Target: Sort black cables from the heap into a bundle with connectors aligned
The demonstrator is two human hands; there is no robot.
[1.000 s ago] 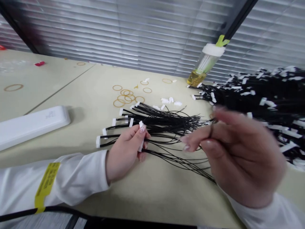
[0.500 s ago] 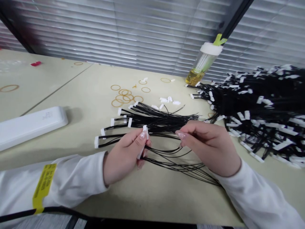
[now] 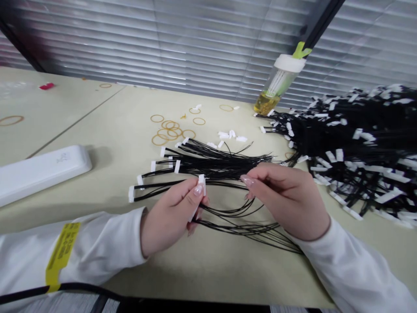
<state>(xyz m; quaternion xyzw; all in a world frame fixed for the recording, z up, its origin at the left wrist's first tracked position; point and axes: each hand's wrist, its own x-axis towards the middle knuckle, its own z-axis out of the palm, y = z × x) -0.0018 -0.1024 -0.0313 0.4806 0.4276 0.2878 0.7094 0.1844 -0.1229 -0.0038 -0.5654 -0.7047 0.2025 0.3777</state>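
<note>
My left hand [image 3: 177, 213] pinches a white connector [image 3: 202, 184] between thumb and fingers, and thin black wires [image 3: 234, 226] run from it to the right, passing under my right forearm. My right hand [image 3: 283, 198] has thumb and index fingertips pressed together around the black wires; just which wire ends lie in the pinch is too small to tell. Behind both hands lies a bundle of black wires [image 3: 211, 165] with white connectors at its left ends.
A large heap of black wires with white connectors [image 3: 368, 139] covers the right side. Farther back are a bottle of yellow liquid [image 3: 276, 84], rubber bands [image 3: 170, 130] and small white pieces [image 3: 232, 134]. On the left lies a white oblong device [image 3: 45, 171].
The white connector in my left hand has shifted slightly right and down. My right hand stays almost in place with its fingertips still pinched.
</note>
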